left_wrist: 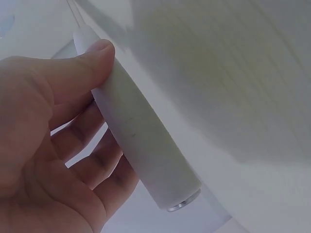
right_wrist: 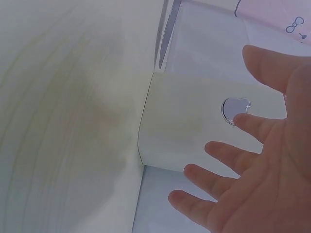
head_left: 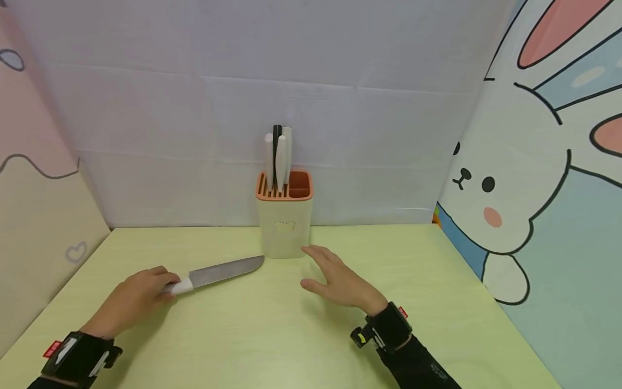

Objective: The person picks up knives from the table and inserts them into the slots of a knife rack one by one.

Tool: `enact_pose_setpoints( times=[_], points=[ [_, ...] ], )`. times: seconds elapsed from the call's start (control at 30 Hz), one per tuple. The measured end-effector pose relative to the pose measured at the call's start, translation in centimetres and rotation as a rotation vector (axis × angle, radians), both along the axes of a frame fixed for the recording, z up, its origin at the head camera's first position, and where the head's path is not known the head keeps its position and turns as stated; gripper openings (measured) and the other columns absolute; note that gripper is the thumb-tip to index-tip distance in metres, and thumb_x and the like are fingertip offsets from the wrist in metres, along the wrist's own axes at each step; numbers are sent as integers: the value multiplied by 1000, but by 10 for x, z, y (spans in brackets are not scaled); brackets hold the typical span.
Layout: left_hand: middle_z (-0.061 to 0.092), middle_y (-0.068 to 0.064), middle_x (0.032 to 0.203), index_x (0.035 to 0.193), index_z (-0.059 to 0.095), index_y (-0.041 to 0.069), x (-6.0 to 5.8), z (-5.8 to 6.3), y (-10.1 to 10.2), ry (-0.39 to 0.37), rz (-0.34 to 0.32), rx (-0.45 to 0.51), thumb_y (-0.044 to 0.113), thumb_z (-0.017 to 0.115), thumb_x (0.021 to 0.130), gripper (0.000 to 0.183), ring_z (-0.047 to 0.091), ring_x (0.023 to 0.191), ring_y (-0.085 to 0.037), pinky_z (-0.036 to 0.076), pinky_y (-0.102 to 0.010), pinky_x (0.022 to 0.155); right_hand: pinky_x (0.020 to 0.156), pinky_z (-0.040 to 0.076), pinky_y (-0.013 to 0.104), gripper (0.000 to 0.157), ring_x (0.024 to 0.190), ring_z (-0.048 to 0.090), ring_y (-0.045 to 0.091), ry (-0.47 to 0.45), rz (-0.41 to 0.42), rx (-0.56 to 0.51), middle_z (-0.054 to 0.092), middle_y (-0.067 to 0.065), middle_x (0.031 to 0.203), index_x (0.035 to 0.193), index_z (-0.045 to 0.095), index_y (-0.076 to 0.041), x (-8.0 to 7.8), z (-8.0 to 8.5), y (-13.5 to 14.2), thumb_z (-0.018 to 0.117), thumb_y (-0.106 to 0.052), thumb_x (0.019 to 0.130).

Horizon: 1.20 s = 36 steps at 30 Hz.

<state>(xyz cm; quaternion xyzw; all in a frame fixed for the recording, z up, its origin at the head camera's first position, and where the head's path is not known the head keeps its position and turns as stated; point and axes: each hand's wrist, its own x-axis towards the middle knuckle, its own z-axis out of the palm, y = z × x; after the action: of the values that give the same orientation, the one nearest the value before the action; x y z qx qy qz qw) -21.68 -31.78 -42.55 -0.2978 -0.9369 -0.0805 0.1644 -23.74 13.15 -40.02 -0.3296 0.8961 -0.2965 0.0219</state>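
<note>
My left hand (head_left: 143, 294) grips the white handle of a kitchen knife (head_left: 225, 271) at the left of the table. Its broad blade points right, the tip close to the base of the knife block (head_left: 285, 229). In the left wrist view the thumb and fingers pinch the white handle (left_wrist: 141, 131), whose metal-capped end sticks out free. My right hand (head_left: 340, 278) is just in front and to the right of the block, fingers spread, holding nothing. The right wrist view shows its fingers (right_wrist: 228, 155) before the block's pale front (right_wrist: 184, 121); whether they touch cannot be told.
Several white handles (head_left: 281, 159) and one black handle (head_left: 277, 146) stand in the left slots of the block's orange top. An open compartment (head_left: 299, 183) lies at its right. A white sheet (head_left: 194, 119) rises behind the pale table (head_left: 233, 340); printed panels (head_left: 549, 270) flank it.
</note>
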Motion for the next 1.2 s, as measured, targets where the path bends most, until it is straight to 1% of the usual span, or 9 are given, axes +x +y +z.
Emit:
enact_pose_setpoints(
  times=[0.2, 0.37, 0.47, 0.63, 0.8, 0.9, 1.03, 1.2],
  points=[
    [61, 7, 90, 98, 70, 14, 4, 0, 11, 4, -15, 4, 13, 85, 66, 35, 57, 75, -9, 51, -31, 61, 107, 31, 45, 69, 138, 17, 14, 4, -9, 14, 20, 1, 153, 152, 21, -23, 0, 2, 0, 54, -47, 96],
    [60, 8, 88, 97, 69, 16, 5, -2, 19, 23, -26, 23, 13, 86, 65, 35, 56, 75, -8, 51, -31, 61, 107, 31, 46, 69, 138, 17, 15, 1, -15, 14, 20, -1, 153, 152, 22, -23, 0, 3, -1, 55, -46, 96],
    [60, 9, 89, 97, 69, 16, 1, -4, 24, 30, -31, 27, 13, 86, 66, 35, 55, 76, -7, 51, -31, 62, 107, 31, 46, 69, 138, 18, 15, 3, -22, 25, 20, 0, 154, 151, 22, -23, 1, 4, -1, 55, -46, 96],
    [60, 8, 92, 98, 69, 16, -5, -6, 36, 18, -40, 29, 14, 85, 68, 34, 56, 78, -8, 51, -31, 63, 106, 32, 47, 68, 138, 19, 17, 2, -43, 51, 21, 4, 154, 151, 23, -24, 2, 7, 2, 55, -47, 96],
    [61, 7, 93, 97, 68, 15, -8, -5, 52, 12, -62, 43, 13, 86, 68, 34, 56, 79, -9, 51, -32, 63, 106, 31, 48, 68, 138, 19, 19, 4, -49, 52, 22, 5, 153, 151, 25, -21, 3, 13, 6, 57, -44, 95],
    [61, 7, 92, 97, 68, 14, -9, -5, 62, 6, -68, 57, 13, 86, 68, 34, 56, 79, -9, 51, -32, 64, 106, 31, 49, 67, 138, 20, 22, 14, -42, 48, 23, 7, 153, 150, 27, -19, 4, 15, 8, 58, -42, 95],
    [61, 7, 93, 98, 69, 14, -12, -5, 76, -11, -70, 59, 14, 85, 69, 33, 56, 79, -9, 52, -32, 65, 106, 31, 50, 66, 138, 21, 24, 26, -50, 70, 24, 9, 152, 150, 28, -19, 3, 14, 11, 59, -41, 95],
    [62, 4, 95, 99, 68, 14, -18, -7, 95, -32, -84, 55, 15, 84, 71, 33, 57, 82, -11, 52, -33, 69, 105, 32, 49, 66, 137, 22, 25, 35, -79, 93, 25, 9, 152, 149, 29, -20, 1, 13, 16, 59, -41, 95]
  ],
)
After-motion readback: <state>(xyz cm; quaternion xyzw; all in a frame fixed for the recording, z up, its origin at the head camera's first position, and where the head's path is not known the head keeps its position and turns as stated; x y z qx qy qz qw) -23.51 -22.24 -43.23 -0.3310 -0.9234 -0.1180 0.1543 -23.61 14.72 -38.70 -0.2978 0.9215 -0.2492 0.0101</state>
